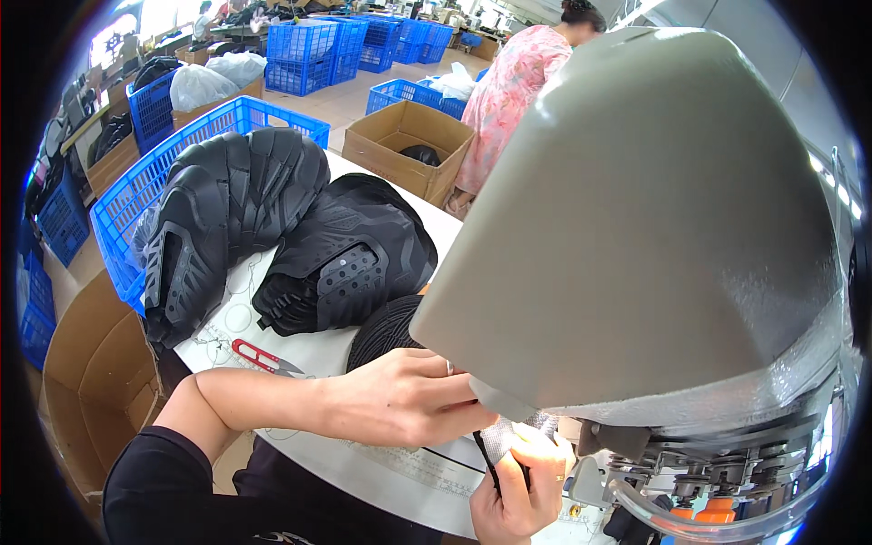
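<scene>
My left hand reaches across the white table and pinches a small grey mesh piece right under the head of a big grey sewing machine. My right hand comes up from below and grips the same piece together with a thin black strip hanging from it. The machine head hides the needle area and part of the fingers.
Two stacks of black shoe uppers lie on the table, with red thread snips beside them. A blue crate and cardboard boxes stand around. A person in a floral pink top stands behind the machine.
</scene>
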The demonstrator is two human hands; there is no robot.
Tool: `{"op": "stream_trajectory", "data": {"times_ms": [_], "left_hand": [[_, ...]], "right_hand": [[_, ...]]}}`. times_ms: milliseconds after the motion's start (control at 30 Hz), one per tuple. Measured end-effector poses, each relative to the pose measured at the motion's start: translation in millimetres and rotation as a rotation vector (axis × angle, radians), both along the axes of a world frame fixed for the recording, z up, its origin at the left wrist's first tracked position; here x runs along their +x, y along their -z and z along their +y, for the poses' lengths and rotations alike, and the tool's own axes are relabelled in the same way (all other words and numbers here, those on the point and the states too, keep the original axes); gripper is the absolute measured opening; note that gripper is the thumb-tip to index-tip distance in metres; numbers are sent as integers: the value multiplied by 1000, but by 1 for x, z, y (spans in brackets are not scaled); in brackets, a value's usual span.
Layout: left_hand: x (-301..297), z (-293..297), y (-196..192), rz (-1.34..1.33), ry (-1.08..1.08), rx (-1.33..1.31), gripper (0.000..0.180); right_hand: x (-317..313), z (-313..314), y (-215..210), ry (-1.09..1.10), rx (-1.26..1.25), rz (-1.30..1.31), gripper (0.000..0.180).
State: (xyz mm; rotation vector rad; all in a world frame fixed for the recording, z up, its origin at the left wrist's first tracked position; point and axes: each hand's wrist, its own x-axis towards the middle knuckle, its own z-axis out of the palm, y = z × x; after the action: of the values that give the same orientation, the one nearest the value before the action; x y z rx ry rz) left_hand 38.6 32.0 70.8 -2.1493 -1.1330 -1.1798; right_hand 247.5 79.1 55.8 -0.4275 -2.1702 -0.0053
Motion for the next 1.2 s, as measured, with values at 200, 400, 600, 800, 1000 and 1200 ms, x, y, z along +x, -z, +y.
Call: {"op": "stream_trajectory", "data": {"times_ms": [200, 400, 600, 800, 1000, 1200], "left_hand": [[-3, 1, -1, 77, 19, 26, 28], [-5, -1, -4, 90, 20, -16, 29], [-5, -2, -3, 97, 14, -34, 30], [-3, -3, -3, 81, -12, -49, 31], [-5, -3, -2, 103, 2, -40, 32], [-5, -3, -6, 104, 1, -56, 31]], "right_hand": [[-8, -10, -7, 61, -4, -25, 27], [-14, -12, -9, 57, 9, 26, 23], [-18, -8, -1, 51, 48, 86, 19], [-16, -12, 11, 101, -72, 49, 18], [-19, -18, -1, 81, -63, -1, 18], [-26, -20, 1, 69, 8, 96, 18]]}}
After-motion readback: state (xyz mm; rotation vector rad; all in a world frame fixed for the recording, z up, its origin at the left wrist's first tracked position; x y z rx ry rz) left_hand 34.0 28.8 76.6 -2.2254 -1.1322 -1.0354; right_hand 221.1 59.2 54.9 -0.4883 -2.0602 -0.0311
